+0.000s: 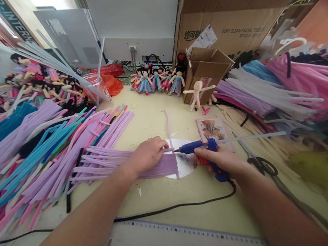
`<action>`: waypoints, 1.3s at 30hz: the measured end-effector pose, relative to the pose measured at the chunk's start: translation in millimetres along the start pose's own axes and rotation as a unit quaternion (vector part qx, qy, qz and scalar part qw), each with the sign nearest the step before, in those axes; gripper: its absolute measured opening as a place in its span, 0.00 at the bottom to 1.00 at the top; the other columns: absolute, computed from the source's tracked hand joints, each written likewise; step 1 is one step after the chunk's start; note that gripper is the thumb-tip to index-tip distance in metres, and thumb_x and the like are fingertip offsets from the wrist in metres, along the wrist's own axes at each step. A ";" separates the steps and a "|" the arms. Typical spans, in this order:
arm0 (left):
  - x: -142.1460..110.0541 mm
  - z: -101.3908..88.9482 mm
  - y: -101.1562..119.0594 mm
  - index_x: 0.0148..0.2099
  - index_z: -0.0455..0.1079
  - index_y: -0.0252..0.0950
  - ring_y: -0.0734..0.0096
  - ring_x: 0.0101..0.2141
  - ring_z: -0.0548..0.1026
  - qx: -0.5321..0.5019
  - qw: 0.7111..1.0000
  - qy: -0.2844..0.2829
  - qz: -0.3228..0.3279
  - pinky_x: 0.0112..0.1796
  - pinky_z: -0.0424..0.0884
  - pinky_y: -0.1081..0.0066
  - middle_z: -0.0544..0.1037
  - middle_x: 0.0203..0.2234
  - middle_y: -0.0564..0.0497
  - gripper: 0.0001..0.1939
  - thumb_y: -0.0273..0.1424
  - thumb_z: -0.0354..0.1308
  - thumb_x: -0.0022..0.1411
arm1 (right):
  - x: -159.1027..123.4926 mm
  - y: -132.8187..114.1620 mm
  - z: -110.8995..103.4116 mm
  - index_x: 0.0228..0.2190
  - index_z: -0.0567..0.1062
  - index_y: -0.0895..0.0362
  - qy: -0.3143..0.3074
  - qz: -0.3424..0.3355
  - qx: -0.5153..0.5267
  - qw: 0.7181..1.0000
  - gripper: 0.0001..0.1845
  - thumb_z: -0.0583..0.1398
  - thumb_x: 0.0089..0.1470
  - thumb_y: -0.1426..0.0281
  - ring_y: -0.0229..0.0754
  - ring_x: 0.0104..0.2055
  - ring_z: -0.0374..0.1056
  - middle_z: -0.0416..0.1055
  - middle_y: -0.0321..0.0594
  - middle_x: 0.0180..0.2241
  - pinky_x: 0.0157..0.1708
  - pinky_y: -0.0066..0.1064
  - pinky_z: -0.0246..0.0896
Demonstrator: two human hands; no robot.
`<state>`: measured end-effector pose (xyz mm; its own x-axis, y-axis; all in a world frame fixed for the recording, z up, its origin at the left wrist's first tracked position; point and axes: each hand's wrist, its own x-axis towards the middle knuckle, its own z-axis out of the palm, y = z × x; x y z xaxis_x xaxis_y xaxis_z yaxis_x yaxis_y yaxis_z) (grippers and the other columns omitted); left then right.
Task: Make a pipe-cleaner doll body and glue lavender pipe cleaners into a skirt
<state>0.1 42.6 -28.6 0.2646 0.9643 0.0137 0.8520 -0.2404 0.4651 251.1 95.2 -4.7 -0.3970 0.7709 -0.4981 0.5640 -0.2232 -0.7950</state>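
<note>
My right hand point(221, 157) is wrapped round a blue hot glue gun point(188, 147) with a clear glue stick point(254, 136) in its back. The gun's nozzle points left and is at the upright lilac pipe cleaner point(169, 128). My left hand point(149, 154) is closed, its fingertips pinching the end of a lilac pipe cleaner beside the nozzle. Under that hand, a row of lilac pipe cleaners point(161, 168) lies side by side, their right ends meeting the upright one. A shiny silver round pad point(186, 166) lies beneath the join.
Loose coloured pipe cleaners point(56, 153) cover the left side. Scissors point(258, 161) lie at right beside beige stems. Several small dolls point(155, 80), a bare doll figure point(198, 94) and a cardboard box point(205, 67) stand behind. The gun's black cord point(170, 208) and a ruler point(188, 232) cross the front.
</note>
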 end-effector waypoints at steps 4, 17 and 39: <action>-3.1 1.7 -7.2 0.45 0.73 0.38 0.69 0.40 0.73 -0.032 0.999 0.015 0.018 0.44 0.67 0.69 0.75 0.39 0.51 0.14 0.24 0.48 0.65 | 2.8 3.4 -0.1 0.24 0.71 0.57 -0.005 0.001 0.016 1.000 0.22 0.62 0.49 0.49 0.32 0.17 0.60 0.64 0.32 0.18 0.15 0.24 0.50; -5.4 -6.1 -5.0 0.45 0.73 0.37 0.69 0.41 0.73 -0.041 0.999 -0.002 0.022 0.44 0.67 0.69 0.75 0.38 0.50 0.15 0.22 0.48 0.64 | 3.9 2.3 -0.6 0.24 0.71 0.56 -0.010 0.036 0.019 0.999 0.22 0.62 0.49 0.49 0.32 0.17 0.59 0.64 0.32 0.19 0.14 0.24 0.49; -5.5 -4.0 -5.3 0.46 0.73 0.37 0.68 0.42 0.73 -0.023 0.999 -0.012 0.023 0.45 0.67 0.67 0.75 0.39 0.49 0.15 0.22 0.47 0.64 | 5.0 2.6 0.0 0.21 0.68 0.56 -0.010 0.030 0.004 0.999 0.23 0.61 0.51 0.49 0.32 0.17 0.60 0.65 0.32 0.18 0.14 0.24 0.48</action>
<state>-7.7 39.0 -27.6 0.3137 0.9494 0.0146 0.8173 -0.2778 0.5048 250.6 98.4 -9.2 -0.3762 0.7442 -0.5519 0.5819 -0.2738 -0.7658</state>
